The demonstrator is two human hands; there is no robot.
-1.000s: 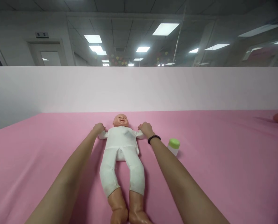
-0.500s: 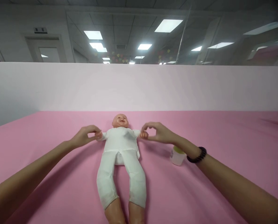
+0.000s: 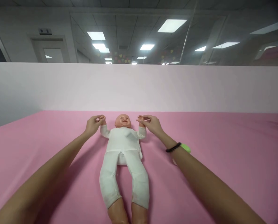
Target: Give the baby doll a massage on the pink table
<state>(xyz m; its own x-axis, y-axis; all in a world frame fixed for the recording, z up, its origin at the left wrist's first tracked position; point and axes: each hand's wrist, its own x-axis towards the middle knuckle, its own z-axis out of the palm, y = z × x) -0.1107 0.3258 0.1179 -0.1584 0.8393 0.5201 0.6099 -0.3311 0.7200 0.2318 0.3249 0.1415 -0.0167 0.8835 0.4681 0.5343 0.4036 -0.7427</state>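
The doll (image 3: 122,155) lies face up on the pink sheet (image 3: 234,174), legs toward the wearer, centered between the two hands. Change since the previous view: both hands have moved up past the shoulders, carrying the doll's arms from out at the sides to raised alongside its head.

Left to right: the left hand (image 3: 92,125) is clamped on the doll's left-side fist (image 3: 102,120), fingers closed around it, wrist angled inward, forearm running diagonally from the lower left. The right hand (image 3: 151,124) is likewise closed on the opposite doll fist (image 3: 141,120), fingers draped over it from above, forearm extended toward the lower right. A beaded bracelet (image 3: 173,147) encircles the right wrist. Just beyond that forearm, a jar's green lid (image 3: 186,148) shows, the jar itself mostly hidden by the arm.
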